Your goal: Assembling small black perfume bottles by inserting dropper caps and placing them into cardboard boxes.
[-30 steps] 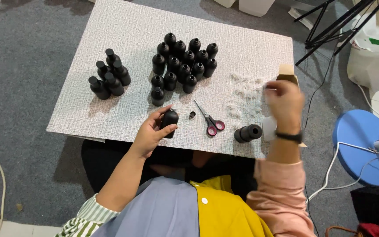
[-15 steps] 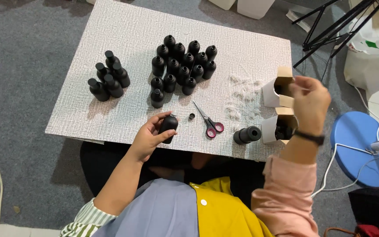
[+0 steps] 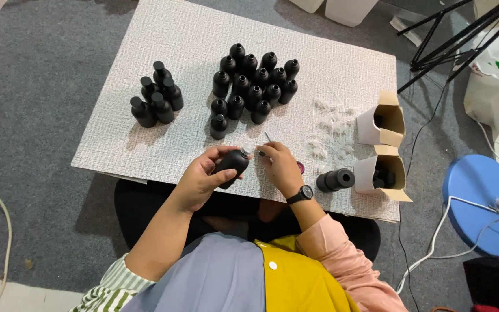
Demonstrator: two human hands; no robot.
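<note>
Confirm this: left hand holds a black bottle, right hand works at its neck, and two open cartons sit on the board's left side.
Wrong on one point: the head view shows the cartons on the board's right side. The left hand does hold the bottle, right hand at its neck.

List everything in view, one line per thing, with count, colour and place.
board: one, white, textured, on the grey carpet.
large bottle group: about fourteen, black, board centre.
small bottle group: five, black, board left.
held bottle: one, black, tilted in the left hand.
clear small pieces: many, scattered on the board's right.
lying bottle: one, black, on its side near the board's front edge.
cartons: two, white, open, at the board's right edge.
stool: one, blue, right.
left hand: grips the held bottle.
right hand: at the bottle's mouth, watch on wrist.
</note>
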